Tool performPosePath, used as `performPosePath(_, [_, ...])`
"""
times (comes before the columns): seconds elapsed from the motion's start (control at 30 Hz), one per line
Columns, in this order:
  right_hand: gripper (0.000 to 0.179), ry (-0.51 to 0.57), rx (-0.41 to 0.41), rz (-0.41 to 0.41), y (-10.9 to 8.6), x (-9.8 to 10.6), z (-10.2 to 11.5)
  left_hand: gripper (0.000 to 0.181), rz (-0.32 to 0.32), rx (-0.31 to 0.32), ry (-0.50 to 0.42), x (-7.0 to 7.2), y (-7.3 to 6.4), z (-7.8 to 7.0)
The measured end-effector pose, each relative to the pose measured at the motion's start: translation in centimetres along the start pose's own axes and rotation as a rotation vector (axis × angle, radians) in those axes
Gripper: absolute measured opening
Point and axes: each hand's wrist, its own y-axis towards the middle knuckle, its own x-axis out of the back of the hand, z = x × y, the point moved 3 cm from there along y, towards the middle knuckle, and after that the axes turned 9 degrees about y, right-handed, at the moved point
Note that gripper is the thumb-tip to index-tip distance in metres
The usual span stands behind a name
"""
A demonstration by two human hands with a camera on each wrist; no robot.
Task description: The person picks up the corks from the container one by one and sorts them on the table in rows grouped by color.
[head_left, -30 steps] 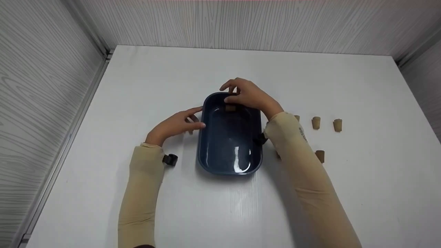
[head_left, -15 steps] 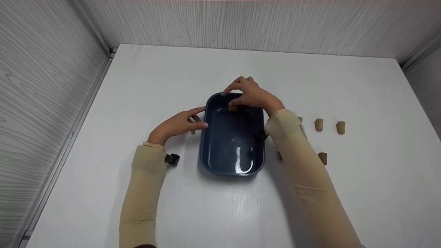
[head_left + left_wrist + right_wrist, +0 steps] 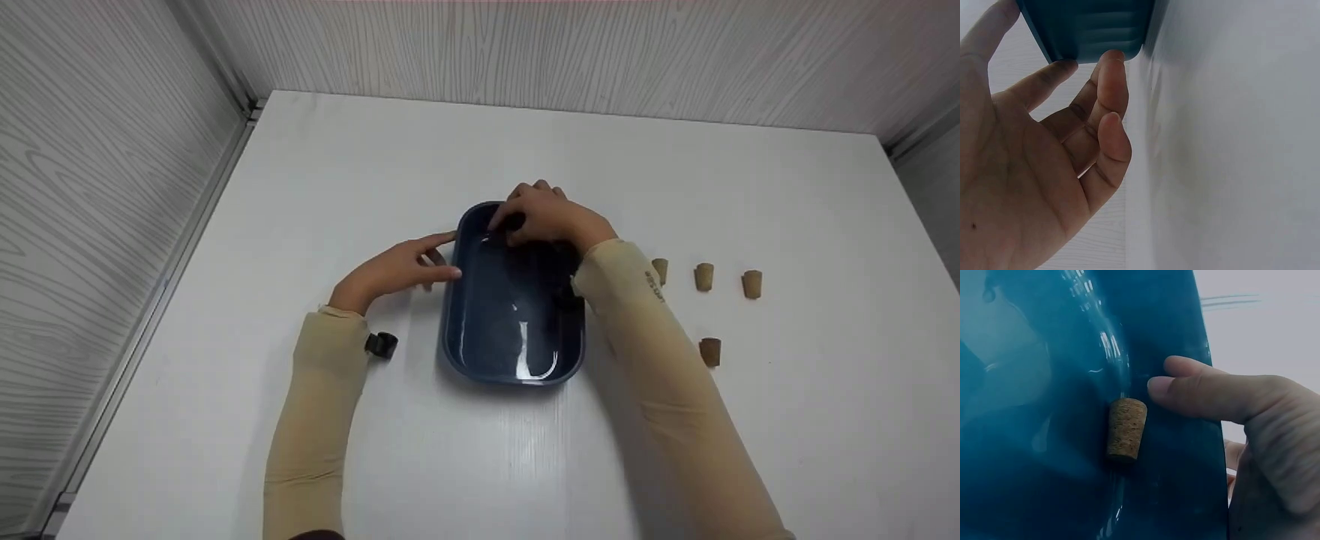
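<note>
A dark blue rectangular tub [image 3: 517, 375] stands at the middle of the table. My left hand [image 3: 394, 274] is at its left side, index finger and thumb touching the rim, the other fingers loosely bent; in the left wrist view, fingertips meet the tub's wall [image 3: 1089, 28]. My right hand [image 3: 551, 214] reaches over the far right rim, thumb and index finger inside the tub. In the right wrist view, a tapered cork stopper [image 3: 1126, 429] lies in the tub, just apart from the thumb [image 3: 1196, 394], and nothing shows between the fingers. From the head that cork is hidden.
To the right of the tub, several cork stoppers sit on the white table [image 3: 810, 420]: three in a back row, with one cork [image 3: 752, 284] rightmost, and another cork [image 3: 709, 352] nearer. The right sleeve [image 3: 675, 390] covers part of that area. Wood-patterned panels surround the table.
My right hand has dipped lower into the tub's far end, and the cork there has gone out of sight behind it. The left hand keeps its place. The whole head view has shifted slightly.
</note>
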Motion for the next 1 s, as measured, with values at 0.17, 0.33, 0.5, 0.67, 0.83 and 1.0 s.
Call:
performPosePath(0.17, [0.035,-0.041,-0.005,0.011,-0.10,0.12,0.00,0.079,-0.002,-0.002,0.006,0.10,0.03,-0.09])
performPosePath(0.33, [0.038,-0.079,-0.040,0.035,-0.34,0.19,-0.03,0.079,-0.002,-0.010,0.009,0.04,0.00,0.01])
performPosePath(0.5, [0.037,-0.120,-0.065,0.039,-0.55,0.01,-0.23,0.081,0.003,-0.012,-0.002,-0.08,0.11,0.09])
performPosePath(0.67, [0.030,-0.178,-0.036,0.031,-0.54,-0.17,-0.29,0.082,-0.006,-0.009,-0.011,-0.14,0.23,0.19])
performPosePath(0.83, [0.028,-0.213,-0.010,0.013,-0.44,-0.29,-0.36,0.083,-0.015,0.000,-0.019,-0.18,0.24,0.23])
performPosePath(1.0, [0.028,-0.215,-0.005,-0.014,-0.39,-0.50,-0.45,0.081,-0.004,0.002,-0.023,-0.24,0.19,0.19])
